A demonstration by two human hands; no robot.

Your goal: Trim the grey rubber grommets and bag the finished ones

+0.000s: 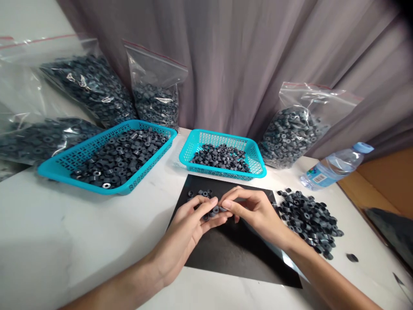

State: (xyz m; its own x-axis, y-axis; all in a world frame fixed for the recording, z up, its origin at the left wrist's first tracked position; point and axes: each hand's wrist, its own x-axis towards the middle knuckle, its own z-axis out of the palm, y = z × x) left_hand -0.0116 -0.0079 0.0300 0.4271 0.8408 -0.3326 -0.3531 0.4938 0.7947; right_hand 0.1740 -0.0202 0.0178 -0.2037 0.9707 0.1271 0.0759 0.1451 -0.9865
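Above a black mat, my left hand is curled around several small dark ring-shaped parts, its thumb resting over them. My right hand meets it at the fingertips, with thumb and index finger pinched on one dark ring. More rings lie on the mat just behind my left hand. Beyond the mat stands a small turquoise basket partly filled with similar parts. A loose pile of dark parts lies to the right of my right hand.
A larger turquoise basket of parts stands at the left. Clear zip bags of parts stand along the back by a grey curtain. A water bottle leans at the right, near a cardboard box.
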